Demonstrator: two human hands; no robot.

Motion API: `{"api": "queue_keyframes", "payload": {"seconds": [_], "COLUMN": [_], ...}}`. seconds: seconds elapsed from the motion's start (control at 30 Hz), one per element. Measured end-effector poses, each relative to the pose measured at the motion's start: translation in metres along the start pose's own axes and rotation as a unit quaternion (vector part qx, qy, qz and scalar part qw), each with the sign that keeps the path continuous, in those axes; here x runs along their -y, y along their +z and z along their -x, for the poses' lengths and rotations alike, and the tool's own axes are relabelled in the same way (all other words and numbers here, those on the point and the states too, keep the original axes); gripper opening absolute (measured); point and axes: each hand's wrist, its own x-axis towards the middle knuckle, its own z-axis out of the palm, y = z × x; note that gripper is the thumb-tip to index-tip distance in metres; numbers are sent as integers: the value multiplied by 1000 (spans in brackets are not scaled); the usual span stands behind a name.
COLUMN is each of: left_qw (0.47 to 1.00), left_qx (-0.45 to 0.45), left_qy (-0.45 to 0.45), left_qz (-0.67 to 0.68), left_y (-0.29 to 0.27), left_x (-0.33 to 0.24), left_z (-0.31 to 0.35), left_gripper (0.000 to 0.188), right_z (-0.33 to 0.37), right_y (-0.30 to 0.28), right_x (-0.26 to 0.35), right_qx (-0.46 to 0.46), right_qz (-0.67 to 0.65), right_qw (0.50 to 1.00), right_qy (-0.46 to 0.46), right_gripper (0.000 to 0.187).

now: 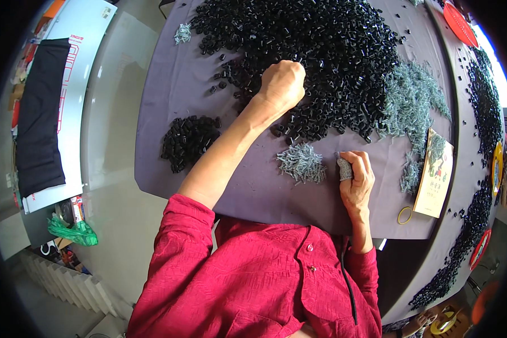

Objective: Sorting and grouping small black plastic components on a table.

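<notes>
My left hand (283, 84) is closed, its knuckles up, at the front of a big pile of small black plastic pieces (298, 34). What its fingers hold, if anything, is hidden beneath it. Nearer to me, my right hand (357, 179) rests on the table with curled fingers. A small grey textured thing (345, 170) shows at its thumb side; I cannot tell whether it is held or wrapped round the thumb. Just left of that hand lies a little heap of thin silvery pins or screws (302, 164). A separate heap of black pieces (189, 142) sits left of my left forearm.
A larger spread of silvery pins (414, 98) borders the black pile's right side. Near it lie a yellow booklet (435, 177) and a yellow ring (404, 215). More black pieces (484, 107) and a red tray (461, 23) occupy a second table. A black cloth (42, 118) lies at far left.
</notes>
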Motion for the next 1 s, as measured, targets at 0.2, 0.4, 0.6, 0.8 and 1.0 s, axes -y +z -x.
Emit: {"api": "queue_keyframes", "payload": {"seconds": [0.2, 0.4, 0.6, 0.8, 1.0], "left_qw": [1000, 991, 821, 699, 646], "left_qx": [20, -55, 33, 105, 125], "left_qy": [1, -19, -140, -144, -153], "left_qz": [7, 117, 553, 693, 737], "left_y": [-1, -5, -29, 8, 18], "left_x": [3, 22, -15, -58, -93], "left_z": [11, 30, 67, 126, 141], "left_gripper": [6, 8, 4, 9, 13], "right_z": [1, 0, 1, 11, 26], "right_y": [0, 0, -6, -11, -26], "right_x": [-3, 0, -2, 2, 23], "right_qx": [1, 2, -27, -42, -55], "right_qz": [-5, -12, -38, -312, -428], "right_qw": [1000, 1000, 999, 938, 881], "right_qy": [-4, -6, 1, 143, 192], "right_gripper": [40, 41, 34, 23, 19]}}
